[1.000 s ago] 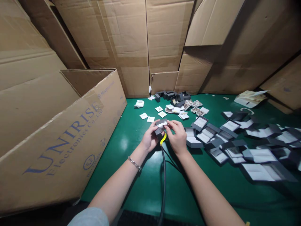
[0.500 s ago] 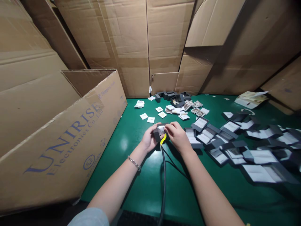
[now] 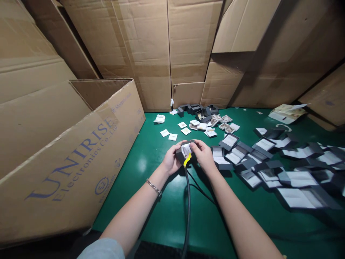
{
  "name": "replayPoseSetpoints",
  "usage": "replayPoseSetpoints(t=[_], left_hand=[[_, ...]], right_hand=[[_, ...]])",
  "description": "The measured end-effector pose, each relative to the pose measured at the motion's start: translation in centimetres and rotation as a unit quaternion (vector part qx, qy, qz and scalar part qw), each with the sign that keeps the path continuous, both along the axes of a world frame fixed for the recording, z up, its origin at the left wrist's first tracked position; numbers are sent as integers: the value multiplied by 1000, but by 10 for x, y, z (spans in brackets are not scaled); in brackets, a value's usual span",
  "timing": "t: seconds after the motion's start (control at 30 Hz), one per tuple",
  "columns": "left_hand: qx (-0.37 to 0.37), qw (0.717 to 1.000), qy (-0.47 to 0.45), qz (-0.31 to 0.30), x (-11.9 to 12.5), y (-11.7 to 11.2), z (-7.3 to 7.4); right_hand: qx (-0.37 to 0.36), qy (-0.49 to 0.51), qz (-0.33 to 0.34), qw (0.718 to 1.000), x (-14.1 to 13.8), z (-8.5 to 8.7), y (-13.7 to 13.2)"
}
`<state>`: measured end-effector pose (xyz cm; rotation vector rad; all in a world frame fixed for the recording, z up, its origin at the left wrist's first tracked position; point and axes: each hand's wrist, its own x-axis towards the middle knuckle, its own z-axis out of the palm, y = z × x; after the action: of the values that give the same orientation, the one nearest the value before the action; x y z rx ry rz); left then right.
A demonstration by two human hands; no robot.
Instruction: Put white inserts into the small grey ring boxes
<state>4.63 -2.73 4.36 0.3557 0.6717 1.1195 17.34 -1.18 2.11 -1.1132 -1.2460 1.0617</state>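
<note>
Between my hands is a small black box with a white lining, tilted toward me. My left hand is closed around its left side. At its right side, my right hand grips the edge, the thumb at the white lining. Just below the box's opening is a yellow strip at the top of a black cable that runs down toward the front edge. Whether the strip touches the box or the right hand, I cannot tell.
Many open black boxes with white linings lie to the right on the green table. Small white packets and dark boxes are scattered behind my hands. A large cardboard carton stands left; cardboard walls the back.
My right fingers have moved from inside the box opening to its right edge, so more of the white lining shows. My left hand keeps its hold.
</note>
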Motion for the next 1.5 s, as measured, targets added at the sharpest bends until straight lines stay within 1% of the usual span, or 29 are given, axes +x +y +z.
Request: replayPoseSetpoints(t=[0.1,0.2,0.3,0.4,0.47,0.53,0.63,0.73,0.83,0.9,0.97,1.03,1.07,1.17,1.23,1.3,1.33,1.4,1.47,1.5], left_hand=[[3,1000,0,-17,1,-1,1],[-3,1000,-2,-5,0,0,0],[21,1000,-15,7,-3,3,-2],[64,998,-19,15,-6,7,-7],[76,997,-5,29,-7,8,-9],[85,995,15,46,-7,8,-11],[111,992,27,53,-6,6,-12],[134,989,55,32,-1,5,-15],[148,982,114,25,5,4,-19],[148,978,138,51,8,4,-20],[140,975,148,86,9,4,-20],[131,975,146,105,8,4,-18],[126,976,141,105,8,4,-18],[111,983,124,82,9,3,-17],[102,987,110,57,10,2,-17],[96,990,102,34,10,1,-17],[93,990,101,29,10,2,-16],[86,990,105,35,7,3,-16],[83,988,124,41,3,6,-15],[84,986,139,37,1,7,-15]], right_hand=[[-7,-21,-28,999,0,0,-1],[-16,-29,-68,997,0,1,-1],[-41,-12,-97,994,0,2,-1],[-89,40,-68,993,0,2,-1],[-126,87,-35,988,-1,3,-1],[-158,124,-16,979,-3,5,-2],[-201,175,-16,964,-8,11,-6],[-220,207,-12,953,-12,18,-11],[-220,178,8,959,-15,19,-14],[-225,131,31,965,-15,17,-14],[-237,97,62,965,-16,14,-13],[-247,94,82,961,-18,12,-12],[-246,100,81,961,-19,11,-12],[-224,111,52,967,-24,9,-12],[-211,102,39,971,-26,8,-13],[-198,56,38,978,-24,7,-14],[-178,10,33,983,-21,6,-15],[-104,-114,-8,988,-15,6,-16],[-2,-225,-76,971,-8,8,-16],[46,-258,-95,960,-5,9,-16]])
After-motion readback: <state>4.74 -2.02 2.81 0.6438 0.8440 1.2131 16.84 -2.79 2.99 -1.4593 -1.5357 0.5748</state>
